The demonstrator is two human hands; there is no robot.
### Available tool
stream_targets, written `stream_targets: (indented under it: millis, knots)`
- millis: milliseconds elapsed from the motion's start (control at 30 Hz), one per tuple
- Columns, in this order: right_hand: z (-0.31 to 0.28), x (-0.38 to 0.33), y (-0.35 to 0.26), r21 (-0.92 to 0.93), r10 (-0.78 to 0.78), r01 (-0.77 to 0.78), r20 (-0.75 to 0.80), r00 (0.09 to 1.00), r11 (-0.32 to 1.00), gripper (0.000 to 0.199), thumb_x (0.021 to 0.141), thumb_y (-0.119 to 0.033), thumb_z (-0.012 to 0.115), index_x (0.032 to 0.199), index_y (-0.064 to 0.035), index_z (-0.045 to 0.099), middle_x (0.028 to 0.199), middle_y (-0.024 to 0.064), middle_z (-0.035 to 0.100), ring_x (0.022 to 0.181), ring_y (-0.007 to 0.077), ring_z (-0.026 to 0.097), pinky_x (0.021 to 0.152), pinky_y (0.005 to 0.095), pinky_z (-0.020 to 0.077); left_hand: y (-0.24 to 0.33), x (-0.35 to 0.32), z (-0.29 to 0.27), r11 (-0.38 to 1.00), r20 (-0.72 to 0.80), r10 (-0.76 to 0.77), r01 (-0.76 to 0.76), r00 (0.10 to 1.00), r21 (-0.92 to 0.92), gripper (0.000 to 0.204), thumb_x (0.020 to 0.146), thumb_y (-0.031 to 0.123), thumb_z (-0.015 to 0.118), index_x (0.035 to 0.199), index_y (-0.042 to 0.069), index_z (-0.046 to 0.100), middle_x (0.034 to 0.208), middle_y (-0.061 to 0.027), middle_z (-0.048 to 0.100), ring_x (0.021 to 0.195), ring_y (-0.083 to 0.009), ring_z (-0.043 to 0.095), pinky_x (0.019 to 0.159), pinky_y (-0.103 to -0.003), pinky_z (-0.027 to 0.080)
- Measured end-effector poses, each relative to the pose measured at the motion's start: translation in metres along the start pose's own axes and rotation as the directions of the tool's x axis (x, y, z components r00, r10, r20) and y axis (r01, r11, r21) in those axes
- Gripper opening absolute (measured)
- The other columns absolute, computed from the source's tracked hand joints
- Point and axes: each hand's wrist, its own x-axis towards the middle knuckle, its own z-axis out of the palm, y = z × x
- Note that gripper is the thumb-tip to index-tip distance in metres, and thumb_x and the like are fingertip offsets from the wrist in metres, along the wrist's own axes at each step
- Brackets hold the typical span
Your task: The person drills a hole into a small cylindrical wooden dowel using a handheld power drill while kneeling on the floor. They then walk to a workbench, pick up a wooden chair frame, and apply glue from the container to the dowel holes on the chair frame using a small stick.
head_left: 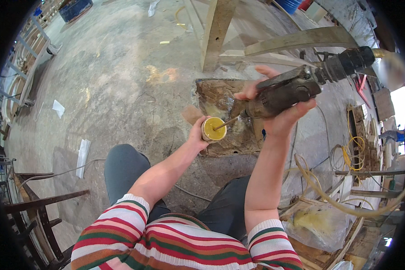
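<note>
Plainly, left hand (pixel 198 134) grips a cup (pixel 210 124), yellow inside — right hand (pixel 282 120), a grimy tool (pixel 283 97)

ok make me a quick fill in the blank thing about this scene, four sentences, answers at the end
1. The left hand holds a round container whose contents are coloured ____.
2. The dark power tool is held in the person's ____ hand.
3. The tip of the tool's thin rod is ____ the container's rim, not outside it.
4. The person's knitted sleeves are patterned with coloured ____, not dots.

Missing words: yellow; right; inside; stripes
</note>
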Motion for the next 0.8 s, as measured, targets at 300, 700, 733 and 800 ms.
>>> stream_targets:
  millis: [300,700,733,800]
  knots:
    - [-0.015,0.000,0.008,0.008,0.101,-0.104,0.177,0.979,0.994,0.100,0.049,-0.091,0.035,0.081,0.0022,0.052,0.053,0.0105,0.050,0.047,0.0213,0.049,0.050,0.0331,0.0422,-0.006,-0.012,0.001,0.998,-0.046,-0.034,0.036,0.998,0.053,0.026,0.089,0.032,0.041,0.098,0.012,0.055,0.100,-0.0061,0.059,0.094,-0.0256,0.056,0.084,-0.046,0.045]
    - [-0.001,-0.007,0.003,-0.031,0.005,0.000,0.143,0.990,1.000,0.098,0.053,-0.091,0.029,0.078,0.0019,0.049,0.052,0.0097,0.049,0.046,0.0198,0.049,0.047,0.0305,0.0414,-0.001,-0.008,0.002,1.000,-0.006,-0.013,0.013,1.000,0.022,0.023,0.087,0.031,0.046,0.097,0.012,0.055,0.098,-0.0050,0.060,0.094,-0.0244,0.056,0.084,-0.046,0.045]
    - [0.001,-0.007,0.002,-0.021,-0.007,0.010,0.144,0.990,1.000,0.098,0.053,-0.091,0.028,0.078,0.0019,0.049,0.052,0.0096,0.049,0.046,0.0197,0.049,0.046,0.0302,0.0414,-0.001,-0.008,0.000,1.000,-0.002,-0.009,0.009,1.000,0.030,0.023,0.087,0.031,0.046,0.096,0.012,0.055,0.098,-0.0050,0.060,0.093,-0.0246,0.056,0.084,-0.047,0.045]
    - [0.001,-0.008,0.001,-0.033,-0.011,0.016,0.143,0.990,0.999,0.098,0.054,-0.091,0.028,0.078,0.0018,0.049,0.051,0.0093,0.049,0.046,0.0196,0.049,0.046,0.0301,0.0414,-0.002,-0.006,-0.001,0.999,0.006,-0.009,0.009,1.000,0.048,0.022,0.087,0.030,0.046,0.096,0.013,0.056,0.098,-0.0048,0.060,0.093,-0.0248,0.056,0.083,-0.047,0.045]
